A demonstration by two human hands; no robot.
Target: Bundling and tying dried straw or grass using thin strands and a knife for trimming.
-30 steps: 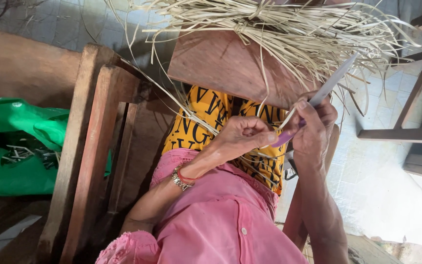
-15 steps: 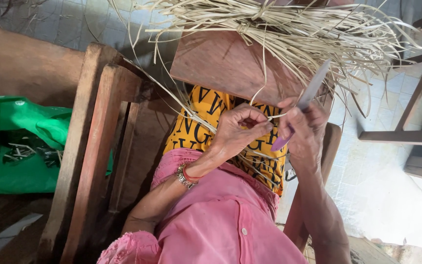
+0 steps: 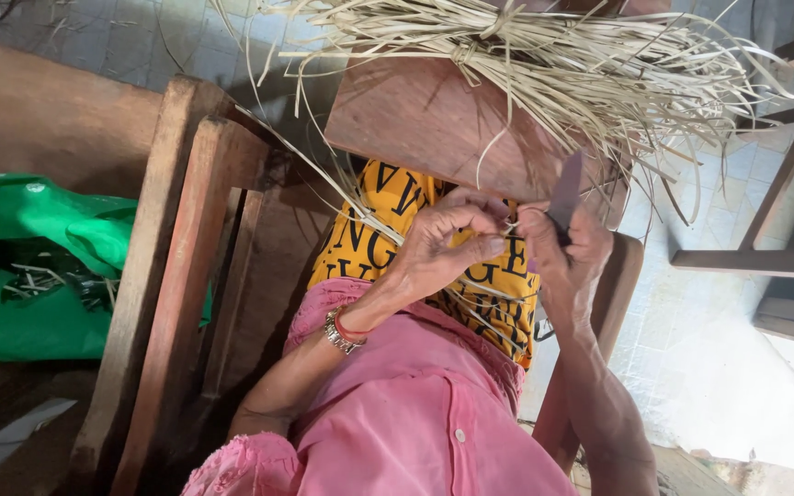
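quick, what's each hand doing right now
Left hand: closed, pinching a thin straw strip.
Right hand: closed around a knife, blade pointing up.
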